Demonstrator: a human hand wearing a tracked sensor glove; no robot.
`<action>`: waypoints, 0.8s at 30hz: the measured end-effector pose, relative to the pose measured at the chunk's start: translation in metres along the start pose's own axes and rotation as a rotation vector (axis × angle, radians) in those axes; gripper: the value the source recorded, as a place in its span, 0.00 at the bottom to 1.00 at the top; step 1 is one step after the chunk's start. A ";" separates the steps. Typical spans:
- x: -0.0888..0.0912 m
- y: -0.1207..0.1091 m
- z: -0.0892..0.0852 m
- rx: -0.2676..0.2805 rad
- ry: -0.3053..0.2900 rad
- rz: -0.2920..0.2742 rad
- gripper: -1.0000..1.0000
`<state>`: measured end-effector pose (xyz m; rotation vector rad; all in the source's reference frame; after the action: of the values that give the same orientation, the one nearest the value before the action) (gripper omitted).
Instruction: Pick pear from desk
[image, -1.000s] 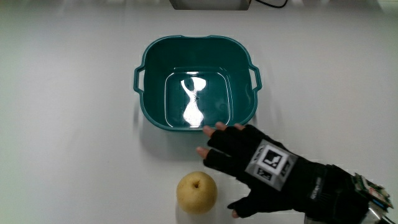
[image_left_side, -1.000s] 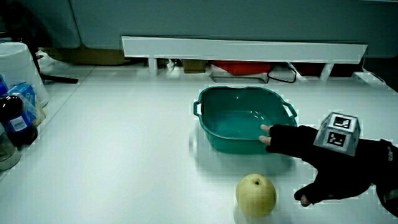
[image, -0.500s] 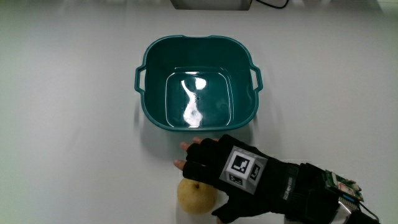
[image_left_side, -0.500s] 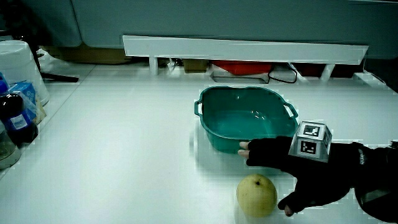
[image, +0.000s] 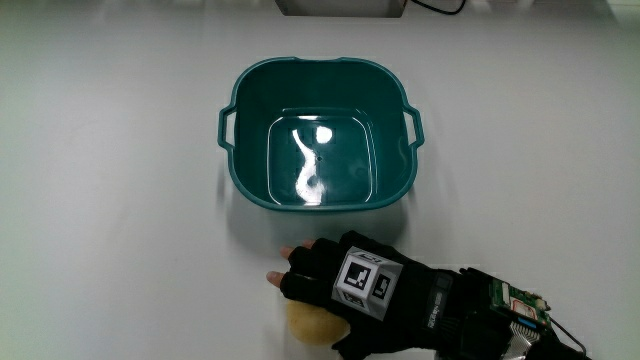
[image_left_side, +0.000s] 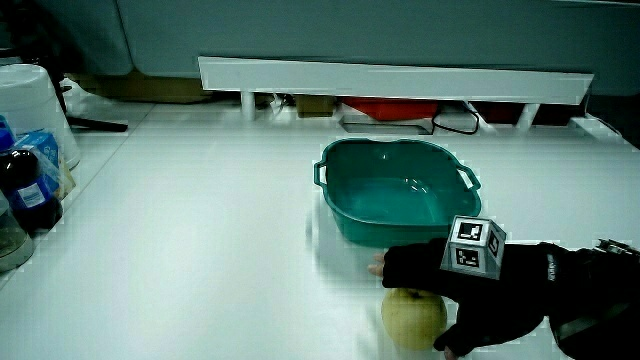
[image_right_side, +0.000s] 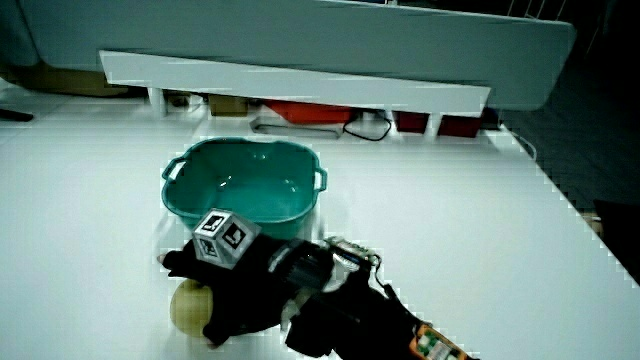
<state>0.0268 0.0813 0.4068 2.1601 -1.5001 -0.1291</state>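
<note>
The pear sits on the desk directly beneath your hand, nearer you than the tub. Your fingers are spread over its top, not yet closed. It's roundish, so just drop straight down and wrap.

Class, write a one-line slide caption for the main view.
Gloved hand over the pear on the table, nearer the person than the empty teal basin.

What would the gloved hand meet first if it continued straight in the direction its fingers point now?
Apart from the pear already under the hand, probably nothing: the fingers point across bare table, passing nearer the person than the teal basin. Depth is uncertain, but the way looks free.
</note>
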 end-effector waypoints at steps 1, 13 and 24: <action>-0.001 0.000 0.001 -0.002 -0.001 0.007 0.50; -0.006 0.008 -0.008 -0.018 -0.009 0.011 0.74; -0.007 0.006 -0.008 0.053 0.017 0.026 0.96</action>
<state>0.0224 0.0886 0.4153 2.1767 -1.5384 -0.0623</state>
